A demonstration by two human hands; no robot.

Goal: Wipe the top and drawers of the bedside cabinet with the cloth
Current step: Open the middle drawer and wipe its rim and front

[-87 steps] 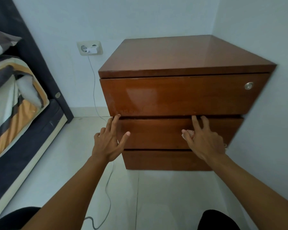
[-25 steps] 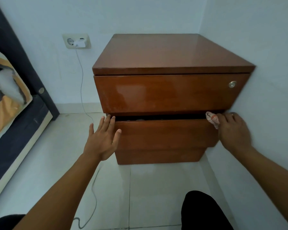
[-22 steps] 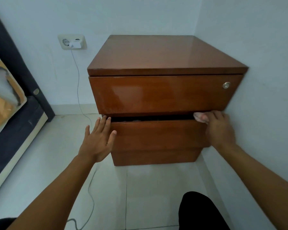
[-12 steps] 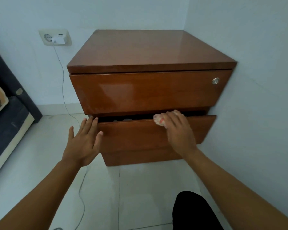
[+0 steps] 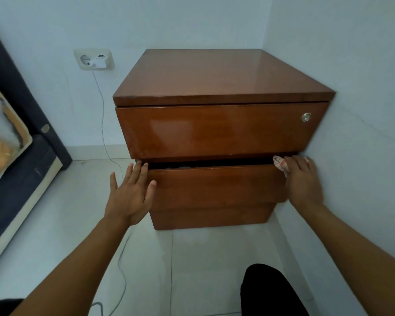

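cabinet (image 5: 214, 74): glossy reddish-brown; cloth (image 5: 281, 165): white, orange stripes; wall (image 5: 169, 21): pale blue

The shiny brown bedside cabinet (image 5: 217, 92) is sitting in the corner. Its middle drawer (image 5: 214, 185) is sticking out a little. The small cloth (image 5: 281, 165) is resting on that drawer's top right edge.

Left hand (image 5: 130, 197) flat, 5 fingers spread, arm extended. Right hand (image 5: 303, 185) palm-down, fingers curled, probably clutching something.
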